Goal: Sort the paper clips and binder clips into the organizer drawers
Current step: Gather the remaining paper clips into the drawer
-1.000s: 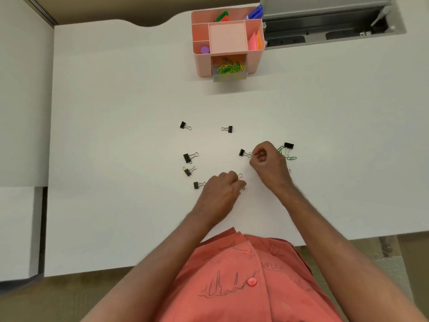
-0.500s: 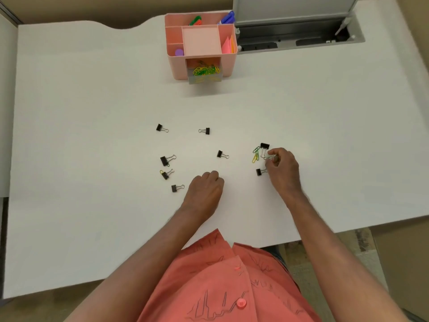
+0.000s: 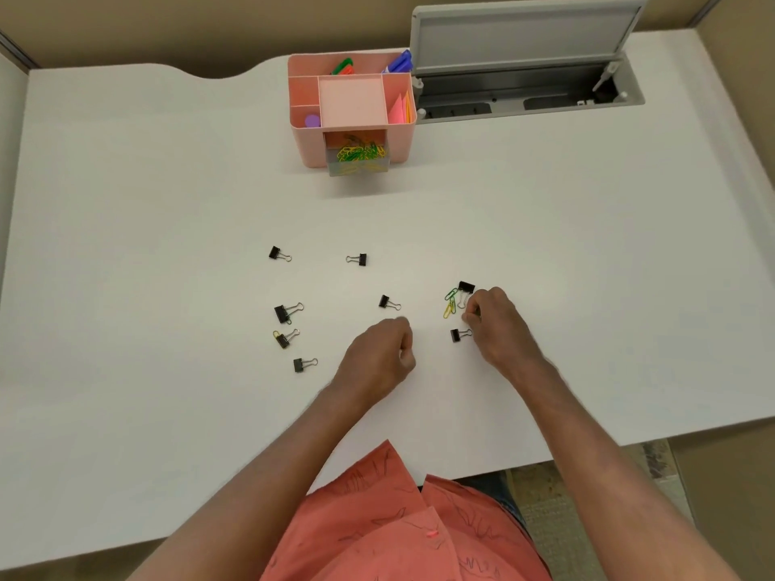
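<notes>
Right hand (image 3: 497, 325) pinches with curled fingers beside the green and yellow paper clips (image 3: 451, 303) and two black binder clips (image 3: 465, 288) on the white desk (image 3: 167, 203), the left hand (image 3: 379, 356) rests fisted nearby, its contents hidden, while the pink organizer (image 3: 352, 115) stands far back, its drawer (image 3: 358, 159) open and full of paper clips.

head-worn view, steeply down over desk (image 3: 126, 245)

Right hand (image 3: 497, 327): fingertips pinched, on table beside loose paper clips (image 3: 450, 304).
Left hand (image 3: 379, 358): curled into fist, resting on white table (image 3: 167, 203).
Binder clips (image 3: 287, 312): scattered.
Organizer drawer (image 3: 357, 158): open, holding paper clips.
</notes>
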